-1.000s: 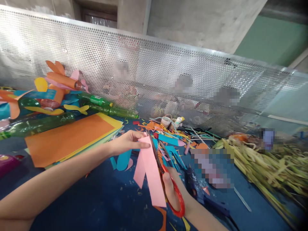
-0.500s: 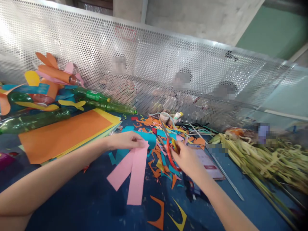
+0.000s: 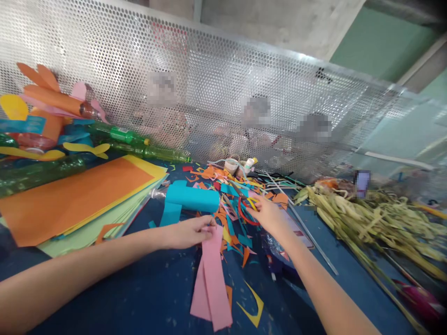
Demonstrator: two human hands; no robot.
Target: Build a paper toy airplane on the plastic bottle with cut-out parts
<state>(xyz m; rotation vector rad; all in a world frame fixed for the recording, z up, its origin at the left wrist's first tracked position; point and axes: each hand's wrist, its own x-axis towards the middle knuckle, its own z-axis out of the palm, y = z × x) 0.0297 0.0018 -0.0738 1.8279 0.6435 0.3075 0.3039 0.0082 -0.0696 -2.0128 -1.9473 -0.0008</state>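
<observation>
My left hand [image 3: 195,231] pinches two pink paper strips [image 3: 213,274] together at their upper ends. The strips hang down over the dark blue table and overlap, fanning slightly apart at the bottom. My right hand [image 3: 270,215] has its fingers at the handles of the scissors [image 3: 241,211], which have red and yellow grips. The scissors are low over the heap of paper scraps, blades pointing away from me. Just beyond my left hand lies a plastic bottle wrapped in blue paper [image 3: 192,197], its clear neck to the left.
Stacked coloured paper sheets [image 3: 80,200] lie at the left, with paper-decorated bottles [image 3: 52,116] behind. Paper scraps [image 3: 228,223] cover the middle. Dried husks [image 3: 370,223] lie at the right. A perforated metal screen [image 3: 209,83] stands at the back, people beyond it.
The pink strips have moved down and slightly right with my left hand, their spread narrowing. The scissors have lowered toward the scraps. The view has shifted, uncovering the blue-wrapped bottle.
</observation>
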